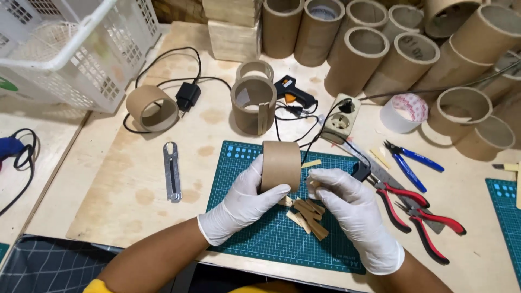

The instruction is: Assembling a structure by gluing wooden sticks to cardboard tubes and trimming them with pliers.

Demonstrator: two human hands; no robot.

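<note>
My left hand point(244, 203), in a white glove, grips a short brown cardboard tube ring point(281, 163) lying on its side above the green cutting mat point(255, 239). My right hand point(347, 209), also gloved, is closed beside the ring; its fingers pinch something small that I cannot make out. Under both hands lies a small pile of thin wooden strips point(308, 214) on the mat. One more strip point(311, 163) rests just right of the ring.
A black glue gun point(293, 92), power socket point(343, 116), tape roll point(404, 111), blue cutters point(410, 163) and red pliers point(418, 211) lie right. Cardboard rings point(152, 107) point(253, 103) and tall tubes point(358, 51) stand behind. A white basket point(76, 49) sits far left, a metal tool point(172, 172) nearby.
</note>
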